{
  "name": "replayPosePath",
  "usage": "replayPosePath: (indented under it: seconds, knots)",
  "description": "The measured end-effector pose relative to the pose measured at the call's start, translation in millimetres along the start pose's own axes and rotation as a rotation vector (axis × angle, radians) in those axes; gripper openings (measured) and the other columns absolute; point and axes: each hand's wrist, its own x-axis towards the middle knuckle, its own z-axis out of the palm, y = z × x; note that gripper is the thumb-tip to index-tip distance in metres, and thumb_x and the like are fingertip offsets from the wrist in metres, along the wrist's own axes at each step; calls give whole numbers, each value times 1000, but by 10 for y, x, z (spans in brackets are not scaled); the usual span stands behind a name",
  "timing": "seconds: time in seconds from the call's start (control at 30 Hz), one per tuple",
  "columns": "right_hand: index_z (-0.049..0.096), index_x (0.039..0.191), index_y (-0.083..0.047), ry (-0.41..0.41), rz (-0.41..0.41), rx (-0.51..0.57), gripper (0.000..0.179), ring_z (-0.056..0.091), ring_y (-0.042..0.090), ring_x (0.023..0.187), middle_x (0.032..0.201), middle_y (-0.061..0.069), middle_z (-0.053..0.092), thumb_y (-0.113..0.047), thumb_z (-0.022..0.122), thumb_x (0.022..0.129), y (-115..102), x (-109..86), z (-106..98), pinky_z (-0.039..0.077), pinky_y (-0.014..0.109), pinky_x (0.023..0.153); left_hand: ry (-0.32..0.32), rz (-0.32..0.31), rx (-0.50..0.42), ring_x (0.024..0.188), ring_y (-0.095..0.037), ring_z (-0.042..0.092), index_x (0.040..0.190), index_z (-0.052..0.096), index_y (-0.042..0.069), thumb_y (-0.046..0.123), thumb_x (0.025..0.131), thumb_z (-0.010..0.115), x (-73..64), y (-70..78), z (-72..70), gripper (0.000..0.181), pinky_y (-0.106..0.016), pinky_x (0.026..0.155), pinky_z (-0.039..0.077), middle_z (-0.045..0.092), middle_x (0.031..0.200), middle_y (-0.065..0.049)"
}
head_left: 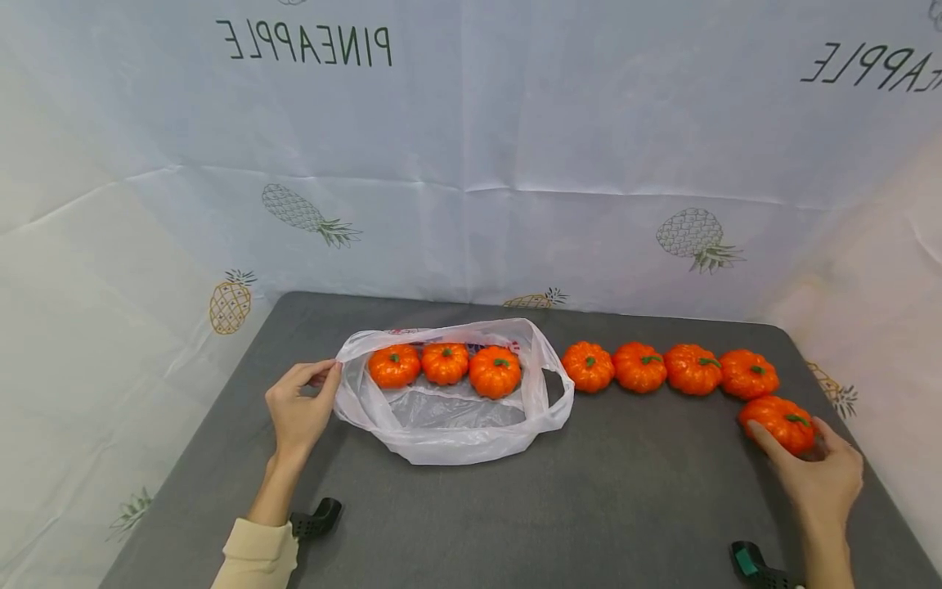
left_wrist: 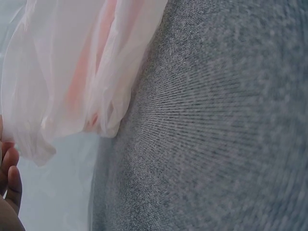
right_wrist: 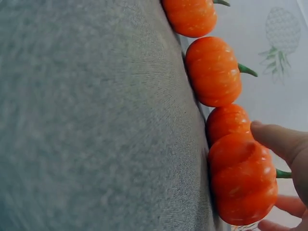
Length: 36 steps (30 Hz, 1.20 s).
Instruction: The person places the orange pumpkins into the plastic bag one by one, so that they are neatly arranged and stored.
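Observation:
A white plastic bag (head_left: 471,446) lies with its mouth spread, and three small orange pumpkins (head_left: 495,372) sit inside it. At the bag's left end, my left hand (head_left: 303,405) pinches the rim between thumb and fingers; the left wrist view catches only some fingers (left_wrist: 13,180) beside the film. Far to the right, my right hand (head_left: 820,470) holds the nearest pumpkin (head_left: 778,424), thumb on its left side and fingers on its right. In the right wrist view that pumpkin (right_wrist: 243,180) appears low against the table, its green stem toward the palm.
Several more pumpkins (head_left: 640,366) stand in a row from the bag's right handle toward the right table edge. The dark grey table (head_left: 559,515) ends at a pineapple-print cloth (head_left: 471,237) behind. Black wrist straps (head_left: 316,519) sit by both forearms.

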Motion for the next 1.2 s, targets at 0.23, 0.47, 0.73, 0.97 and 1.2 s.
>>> replayPosePath:
  seconds: [0.23,0.47,0.73,0.97,1.2]
  knots:
    - [33,160,-13,-68,-22,-25,89,41,34,145,166,19,33,-42,75,87,-30,-9,-4,33,44,122,-17,6,-13,73,14,56,86,79,-6,-8,81,78,26,20,2,5,-4,72,45,72,74,-22]
    - [24,163,-10,-106,-8,-55,98,46,33,130,165,27,23,-44,75,87,-46,-27,22,43,37,108,-15,6,-12,72,14,56,86,79,-6,-10,80,77,29,18,3,8,-4,71,45,71,73,-22]
    - [16,163,-7,-201,-42,-51,94,14,40,159,171,21,16,-35,70,92,-15,1,-2,13,55,130,-6,9,-6,73,14,56,86,79,-6,-8,81,78,22,0,5,5,-4,71,45,72,74,-22]
    - [18,164,-12,-180,15,-60,97,24,43,155,168,23,24,-42,73,89,-35,2,20,21,59,126,20,25,-13,72,12,56,83,79,-5,-10,77,80,15,-4,15,8,-4,71,45,72,72,-22]
    - [26,162,-7,-120,-33,-51,94,25,50,150,164,32,25,-40,74,88,-96,-52,15,20,63,125,-7,5,1,72,14,56,85,79,-7,-8,81,78,24,2,-4,5,-3,71,45,72,74,-22]
